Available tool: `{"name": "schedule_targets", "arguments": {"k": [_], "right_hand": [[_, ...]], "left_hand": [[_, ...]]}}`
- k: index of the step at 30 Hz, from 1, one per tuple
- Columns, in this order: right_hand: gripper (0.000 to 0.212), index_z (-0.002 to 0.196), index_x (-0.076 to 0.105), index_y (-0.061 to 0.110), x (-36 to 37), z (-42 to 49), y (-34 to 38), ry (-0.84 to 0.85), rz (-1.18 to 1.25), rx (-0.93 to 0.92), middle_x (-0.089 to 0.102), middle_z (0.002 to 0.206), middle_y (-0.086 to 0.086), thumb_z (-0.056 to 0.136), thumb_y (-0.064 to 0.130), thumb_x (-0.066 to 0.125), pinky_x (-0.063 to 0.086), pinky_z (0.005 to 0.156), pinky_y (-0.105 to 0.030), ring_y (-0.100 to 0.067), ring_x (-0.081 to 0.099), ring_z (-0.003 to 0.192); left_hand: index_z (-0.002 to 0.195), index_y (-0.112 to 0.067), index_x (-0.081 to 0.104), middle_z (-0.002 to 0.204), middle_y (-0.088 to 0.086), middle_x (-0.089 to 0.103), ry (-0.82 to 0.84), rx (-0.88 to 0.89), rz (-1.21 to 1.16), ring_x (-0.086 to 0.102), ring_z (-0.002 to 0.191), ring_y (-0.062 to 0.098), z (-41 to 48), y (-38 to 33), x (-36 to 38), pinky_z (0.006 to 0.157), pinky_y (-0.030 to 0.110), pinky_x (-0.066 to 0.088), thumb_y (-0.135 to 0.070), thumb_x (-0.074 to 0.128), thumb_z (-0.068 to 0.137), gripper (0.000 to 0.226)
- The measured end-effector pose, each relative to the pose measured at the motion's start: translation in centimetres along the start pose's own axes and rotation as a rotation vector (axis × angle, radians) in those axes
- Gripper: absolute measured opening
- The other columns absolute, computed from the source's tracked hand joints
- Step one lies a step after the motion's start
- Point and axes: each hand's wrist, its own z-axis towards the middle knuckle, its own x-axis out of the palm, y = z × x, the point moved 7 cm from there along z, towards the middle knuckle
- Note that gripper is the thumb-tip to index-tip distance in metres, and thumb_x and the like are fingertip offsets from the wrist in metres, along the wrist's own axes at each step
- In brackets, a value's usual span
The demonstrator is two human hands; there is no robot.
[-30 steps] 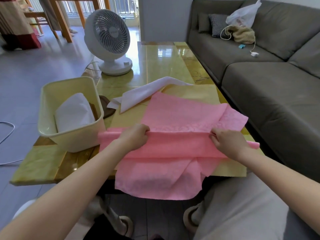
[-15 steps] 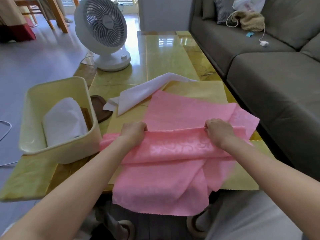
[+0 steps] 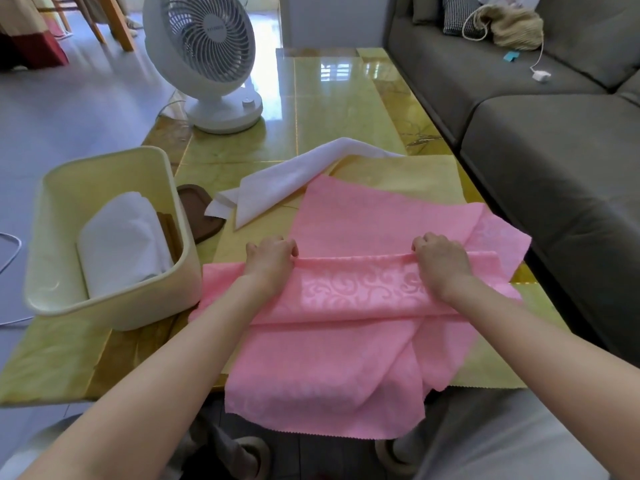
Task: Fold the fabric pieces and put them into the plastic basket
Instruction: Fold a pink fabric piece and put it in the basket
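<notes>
A pink patterned fabric [image 3: 349,299] lies across the near end of the table, its lower part hanging over the front edge. My left hand [image 3: 270,263] and my right hand [image 3: 440,261] each grip a raised fold running across its middle, fingers curled over the fold. A white fabric [image 3: 298,174] lies crumpled behind the pink one, on a yellow fabric [image 3: 408,178] spread flat. The cream plastic basket [image 3: 180,271] stands at the left, touching the pink cloth, with a folded white fabric [image 3: 121,244] and a brown piece inside it.
A white desk fan [image 3: 207,60] stands at the table's far left. A brown piece [image 3: 197,213] lies between basket and white fabric. The glossy green table [image 3: 339,109] runs away from me. A grey sofa [image 3: 554,150] borders the right side; white cables lie on the floor left.
Both hands have carried the pink fold away from me over the cloth, showing more of its glossy patterned side. The camera has tilted down and closer.
</notes>
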Motion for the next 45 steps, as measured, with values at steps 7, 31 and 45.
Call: {"name": "schedule_targets", "arguments": {"k": [7,31,45], "right_hand": [[0.039,0.123,0.056,0.005,-3.3,-3.8,10.2,-0.128,0.462,-0.337,0.055,0.124,-0.015,0.085,0.0,0.049,0.045,0.092,-0.041,-0.034,0.051,0.115],[0.049,0.143,0.029,0.015,0.5,-8.2,17.9,0.007,0.368,-0.347,0.024,0.153,-0.005,0.095,0.002,0.03,0.014,0.116,-0.048,-0.024,0.017,0.143],[0.046,0.14,0.035,0.016,-0.2,-8.7,17.9,0.015,0.378,-0.312,0.031,0.149,-0.006,0.096,0.004,0.033,0.023,0.113,-0.044,-0.025,0.024,0.14]], "left_hand": [[0.108,-0.01,0.055,0.106,0.009,0.058,-0.167,0.038,-0.048,0.056,0.092,0.032,-1.9,-0.6,-1.2,0.072,0.033,0.036,-0.003,0.046,0.09,0.021],[0.122,-0.015,0.049,0.121,0.01,0.044,-0.261,-0.341,-0.15,0.039,0.114,0.027,-13.8,8.0,1.0,0.093,0.035,0.034,-0.029,0.048,0.094,0.031],[0.105,-0.003,0.05,0.099,0.011,0.059,-0.224,-0.46,-0.441,0.058,0.092,0.027,-14.6,10.8,0.1,0.068,0.031,0.04,-0.022,0.051,0.094,0.022]]}}
